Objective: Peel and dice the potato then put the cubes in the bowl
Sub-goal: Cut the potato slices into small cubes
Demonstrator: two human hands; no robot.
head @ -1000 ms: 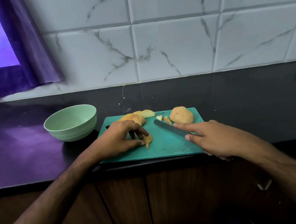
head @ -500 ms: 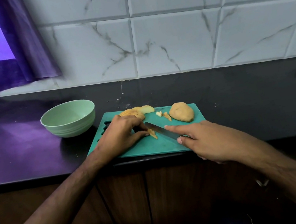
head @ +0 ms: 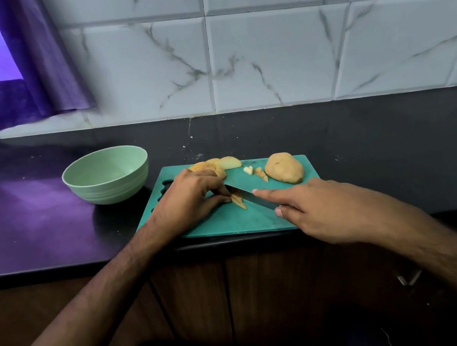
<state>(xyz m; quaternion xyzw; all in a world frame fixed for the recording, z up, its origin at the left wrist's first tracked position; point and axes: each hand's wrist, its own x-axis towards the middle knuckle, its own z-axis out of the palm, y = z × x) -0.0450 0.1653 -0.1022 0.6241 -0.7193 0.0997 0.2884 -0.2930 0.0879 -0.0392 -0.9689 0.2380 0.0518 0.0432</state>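
Since left hand pinches potato strip right at blade, I'd worry about nicked fingertips if strip slides. Right hand wraps knife handle, forefinger along spine. Strip lies mid-board, long axis running from near edge toward far-left corner, blade crossing it. Unpeeled half potato near far-right corner of cutting board, slices at far edge. Few cubes could get swept off. Bowl left of board, looks empty.

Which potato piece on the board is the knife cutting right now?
The thin strip pinned under the left hand, touching the blade. The big half and slices lie apart, farther back.
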